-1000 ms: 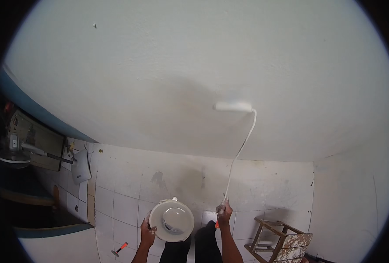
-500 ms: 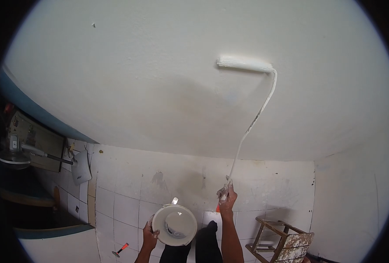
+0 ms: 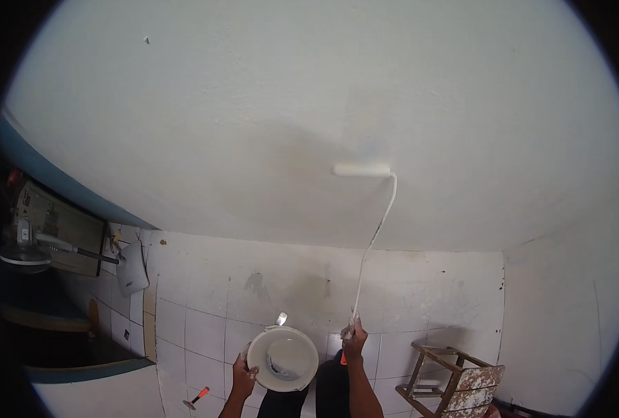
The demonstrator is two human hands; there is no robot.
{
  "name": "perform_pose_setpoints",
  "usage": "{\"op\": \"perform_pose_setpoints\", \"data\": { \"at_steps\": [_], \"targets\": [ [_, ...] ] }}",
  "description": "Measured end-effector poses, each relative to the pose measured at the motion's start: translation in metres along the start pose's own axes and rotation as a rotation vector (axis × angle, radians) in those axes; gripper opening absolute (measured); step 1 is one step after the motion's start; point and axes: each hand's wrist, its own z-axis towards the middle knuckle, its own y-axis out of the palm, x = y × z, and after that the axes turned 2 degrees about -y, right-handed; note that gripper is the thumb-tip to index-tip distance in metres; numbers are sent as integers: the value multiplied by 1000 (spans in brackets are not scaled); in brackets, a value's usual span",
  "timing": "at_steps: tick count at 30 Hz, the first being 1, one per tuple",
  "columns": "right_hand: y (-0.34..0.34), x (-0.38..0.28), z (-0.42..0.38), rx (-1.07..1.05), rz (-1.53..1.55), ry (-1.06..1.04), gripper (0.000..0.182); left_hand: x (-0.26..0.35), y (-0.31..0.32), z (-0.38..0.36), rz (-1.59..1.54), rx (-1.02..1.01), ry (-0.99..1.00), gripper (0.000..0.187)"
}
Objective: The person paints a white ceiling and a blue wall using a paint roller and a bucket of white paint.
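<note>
A paint roller [image 3: 362,170] with a white cover rests against the pale wall [image 3: 253,90], its long bent rod leading down to my right hand [image 3: 354,339]. That hand is closed around the handle, whose orange end shows just below the fingers. My left hand [image 3: 243,375] grips the left rim of a whitish bucket [image 3: 258,350], thumb over the edge. Some pale paint shows inside the bucket. Both hands have white smears on them. A faint darker patch marks the wall just above the roller.
A paint-splattered wooden stool [image 3: 455,380] lies at the lower right. On the tiled floor is an orange-handled scraper-like tool [image 3: 198,398]. To the left, past a blue-edged opening [image 3: 79,191], a white fan [image 3: 27,254] stands.
The roller has come down the wall and slightly left, and my right hand has lowered with it. My left hand still holds the bucket in nearly the same place.
</note>
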Motion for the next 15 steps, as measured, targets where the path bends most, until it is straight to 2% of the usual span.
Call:
{"op": "perform_pose_setpoints", "data": {
  "at_steps": [4, 9, 13, 15],
  "targets": [
    [1, -22, 30, 53, 47, -152, 37, 2, 2, -4, 0, 6, 10, 72],
    [-6, -96, 92, 22, 61, -125, 38, -4, 0, -6, 2, 5, 52, 72],
    [-7, -91, 85, -26, 128, -38, 40, -5, 0, -8, -3, 6, 11, 71],
    [-5, -64, 64, -21, 121, -17, 40, -6, 0, -10, 13, 1, -15, 72]
  ]
}}
